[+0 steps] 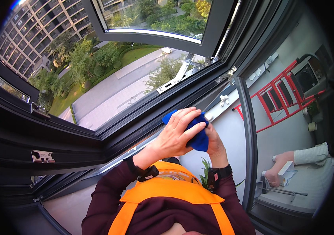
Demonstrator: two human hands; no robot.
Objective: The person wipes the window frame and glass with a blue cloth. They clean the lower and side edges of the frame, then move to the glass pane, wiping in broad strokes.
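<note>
My left hand (174, 136) lies over a blue cloth (199, 138), its fingers bent across the top. At the cloth's right side is my right hand (215, 141), its thumb and palm against the fabric; its fingers are largely hidden. Together the two hands hold the bunched cloth in front of my chest, close to the dark window frame (152, 113). Beyond them an outward-opened window sash (155, 39) stands on a metal hinge arm (181, 72). Each of my wrists wears a black strap with a small device.
A second glazed sash (250, 141) stands at the right, with a red folding stepladder (284, 97) seen through or beyond it. A metal latch plate (43, 156) sits on the left frame. A green plant (205, 171) is near my right wrist. Outdoors, a paved ground lies far below.
</note>
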